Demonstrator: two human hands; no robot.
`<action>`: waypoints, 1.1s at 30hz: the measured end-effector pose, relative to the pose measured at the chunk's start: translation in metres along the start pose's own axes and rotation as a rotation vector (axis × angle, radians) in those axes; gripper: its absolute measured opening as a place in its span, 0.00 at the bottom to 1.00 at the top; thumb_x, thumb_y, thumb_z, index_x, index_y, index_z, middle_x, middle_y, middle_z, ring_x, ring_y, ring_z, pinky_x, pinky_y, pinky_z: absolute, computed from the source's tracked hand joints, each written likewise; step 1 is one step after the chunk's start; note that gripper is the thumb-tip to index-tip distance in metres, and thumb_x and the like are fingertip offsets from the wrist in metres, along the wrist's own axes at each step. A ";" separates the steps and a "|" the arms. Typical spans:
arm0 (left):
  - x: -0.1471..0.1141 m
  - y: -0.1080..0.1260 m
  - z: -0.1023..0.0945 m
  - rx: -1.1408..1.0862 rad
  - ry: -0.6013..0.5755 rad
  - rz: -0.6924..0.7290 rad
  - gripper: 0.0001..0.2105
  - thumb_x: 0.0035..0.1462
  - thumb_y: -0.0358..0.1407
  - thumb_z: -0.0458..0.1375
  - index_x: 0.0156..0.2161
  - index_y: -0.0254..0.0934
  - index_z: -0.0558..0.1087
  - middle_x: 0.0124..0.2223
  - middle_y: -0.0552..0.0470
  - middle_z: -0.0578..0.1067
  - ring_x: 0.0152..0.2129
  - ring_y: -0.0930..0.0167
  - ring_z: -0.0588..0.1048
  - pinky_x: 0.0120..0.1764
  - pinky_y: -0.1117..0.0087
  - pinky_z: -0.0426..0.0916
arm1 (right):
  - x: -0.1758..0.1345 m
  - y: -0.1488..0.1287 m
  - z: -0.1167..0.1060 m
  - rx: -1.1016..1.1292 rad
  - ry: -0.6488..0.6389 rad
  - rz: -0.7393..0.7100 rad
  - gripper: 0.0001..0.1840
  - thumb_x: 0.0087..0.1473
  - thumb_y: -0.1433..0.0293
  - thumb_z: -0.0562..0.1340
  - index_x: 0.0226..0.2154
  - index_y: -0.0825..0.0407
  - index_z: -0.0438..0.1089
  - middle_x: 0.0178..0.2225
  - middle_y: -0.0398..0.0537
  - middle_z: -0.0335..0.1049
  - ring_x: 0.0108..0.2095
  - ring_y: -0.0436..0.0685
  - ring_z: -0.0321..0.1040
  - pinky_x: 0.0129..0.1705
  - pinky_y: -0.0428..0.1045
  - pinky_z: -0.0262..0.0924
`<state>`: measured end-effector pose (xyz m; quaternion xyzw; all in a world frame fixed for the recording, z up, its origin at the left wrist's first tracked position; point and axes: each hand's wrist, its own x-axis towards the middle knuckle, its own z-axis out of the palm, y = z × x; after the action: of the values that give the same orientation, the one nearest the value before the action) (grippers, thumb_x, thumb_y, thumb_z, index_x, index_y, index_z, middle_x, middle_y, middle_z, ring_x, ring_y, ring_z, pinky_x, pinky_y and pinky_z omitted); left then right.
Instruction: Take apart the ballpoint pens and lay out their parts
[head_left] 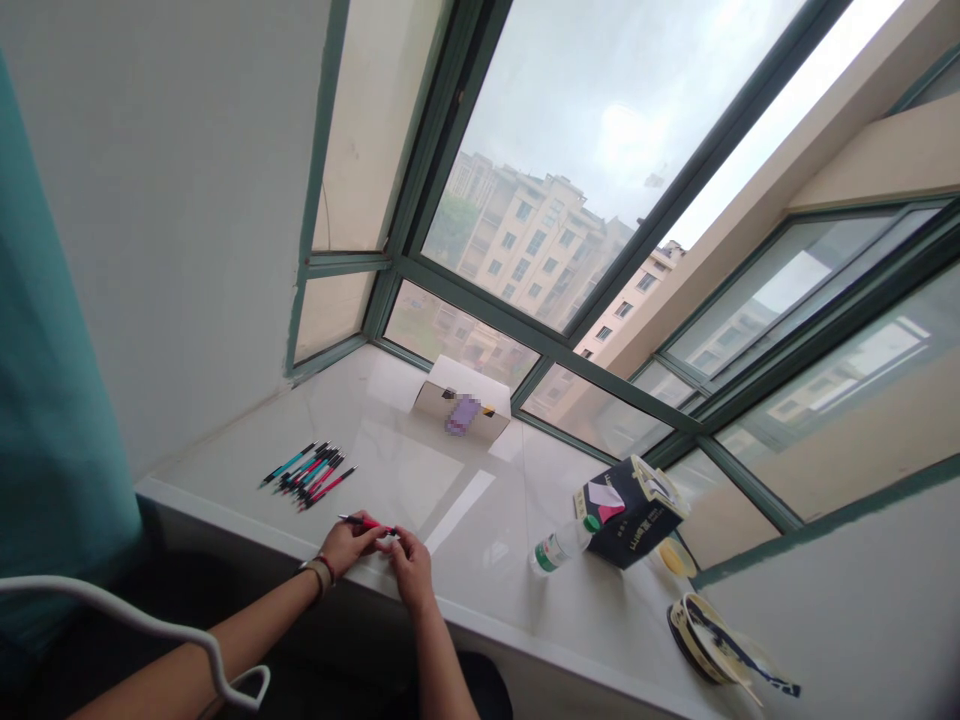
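Observation:
A red pen (367, 521) with black ends lies across the fingers of both hands, just above the front edge of the white sill. My left hand (349, 545) is closed round its middle, with a bracelet at the wrist. The fingertips of my right hand (411, 565) pinch its right end; the exact grip there is small and partly hidden. To the left, beyond my left hand, several red, blue and black pens (311, 474) lie in a loose pile on the sill.
A white box (465, 400) stands at the back by the window. On the right are a clear bottle with a green cap (559, 547), a dark box (634, 515), a yellow lid (677, 557) and a round tub (709, 640). A white cable (150, 628) crosses the lower left.

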<state>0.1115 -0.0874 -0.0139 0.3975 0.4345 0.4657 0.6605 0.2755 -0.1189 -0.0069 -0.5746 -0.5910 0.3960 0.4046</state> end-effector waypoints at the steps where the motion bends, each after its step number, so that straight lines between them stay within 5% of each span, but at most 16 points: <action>1: 0.000 0.000 0.000 0.011 0.003 0.006 0.19 0.40 0.49 0.68 0.29 0.37 0.69 0.27 0.54 0.79 0.26 0.67 0.79 0.31 0.70 0.72 | 0.000 -0.001 -0.001 0.022 -0.029 0.006 0.22 0.56 0.61 0.58 0.51 0.52 0.71 0.34 0.47 0.77 0.32 0.56 0.72 0.37 0.51 0.66; 5: -0.002 0.004 0.002 0.029 0.011 0.004 0.19 0.39 0.48 0.68 0.29 0.37 0.69 0.26 0.54 0.78 0.25 0.67 0.78 0.32 0.69 0.72 | 0.000 -0.004 -0.004 0.073 -0.094 0.019 0.23 0.56 0.60 0.57 0.51 0.52 0.72 0.31 0.45 0.76 0.30 0.57 0.71 0.37 0.52 0.66; 11: -0.005 0.008 0.005 0.064 0.032 -0.006 0.21 0.38 0.51 0.67 0.29 0.37 0.68 0.27 0.53 0.78 0.22 0.70 0.77 0.30 0.69 0.73 | -0.001 0.003 0.003 0.064 0.151 0.036 0.27 0.52 0.60 0.60 0.53 0.52 0.68 0.28 0.44 0.74 0.29 0.56 0.70 0.34 0.50 0.66; 17: -0.003 0.006 0.006 0.039 0.052 -0.059 0.23 0.38 0.53 0.67 0.30 0.38 0.63 0.26 0.56 0.76 0.24 0.69 0.78 0.27 0.72 0.72 | 0.003 0.001 0.001 0.153 0.135 0.119 0.18 0.53 0.61 0.56 0.41 0.55 0.70 0.25 0.45 0.72 0.22 0.53 0.67 0.27 0.48 0.62; 22: -0.006 0.021 -0.002 0.130 0.108 -0.180 0.23 0.42 0.49 0.66 0.34 0.39 0.61 0.35 0.50 0.79 0.21 0.70 0.78 0.21 0.74 0.68 | -0.002 -0.013 -0.027 -0.267 0.035 -0.001 0.12 0.54 0.67 0.56 0.35 0.52 0.74 0.30 0.49 0.74 0.31 0.57 0.70 0.37 0.50 0.64; 25: -0.005 0.037 -0.022 0.217 0.107 -0.235 0.19 0.49 0.47 0.63 0.38 0.38 0.61 0.41 0.45 0.79 0.19 0.73 0.76 0.19 0.75 0.66 | -0.008 -0.010 -0.051 -0.588 0.183 -0.112 0.14 0.55 0.71 0.54 0.39 0.53 0.74 0.40 0.54 0.73 0.45 0.59 0.68 0.50 0.51 0.59; 28: 0.000 0.060 -0.055 0.424 0.024 -0.288 0.17 0.55 0.48 0.56 0.43 0.38 0.63 0.39 0.44 0.80 0.16 0.73 0.74 0.20 0.72 0.65 | -0.016 0.003 -0.063 -0.833 0.362 -0.010 0.19 0.57 0.69 0.55 0.49 0.54 0.70 0.53 0.58 0.65 0.54 0.63 0.60 0.54 0.54 0.55; 33: 0.015 0.112 -0.126 0.980 0.033 -0.061 0.18 0.56 0.51 0.53 0.37 0.37 0.73 0.35 0.46 0.80 0.27 0.69 0.77 0.29 0.71 0.67 | -0.023 0.014 -0.058 -0.950 0.422 0.032 0.20 0.60 0.66 0.53 0.54 0.53 0.66 0.58 0.57 0.60 0.59 0.63 0.54 0.58 0.55 0.50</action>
<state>-0.0346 -0.0294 0.0486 0.6411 0.6244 0.1930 0.4023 0.3345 -0.1411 0.0004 -0.7711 -0.6023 -0.0342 0.2037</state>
